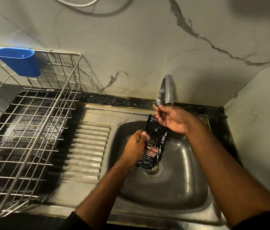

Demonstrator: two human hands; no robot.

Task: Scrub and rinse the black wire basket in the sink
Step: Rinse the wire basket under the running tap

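Two hands: we hold the black wire basket (pixel 154 143) over the sink (pixel 172 193) bowl, tilted, its lower end just above the drain (pixel 153 170).
Left hand (pixel 136 143): curled round the basket's left side, fingers through the wires, taking its weight.
Right hand (pixel 172 119): up at the basket's top end, just under the tap (pixel 167 90) spout; fingers loosely bent, touching the top rim. Whether they pinch a wire we cannot tell.
Water: blurred at the spout; we cannot tell if it runs.
Doing it well: we judge this to be the rinse. Keep the basket under the spout, turn it so each wire face meets the stream, and rub the corners with our right fingers.
Around the sink: a steel dish rack (pixel 28 130) stands left of the sink on the counter, a blue plastic cup (pixel 19 61) hung on its back rail; the ribbed drainboard (pixel 87 150) lies between.
In the way: nothing blocks the basket, but the spout sits close above our right hand.
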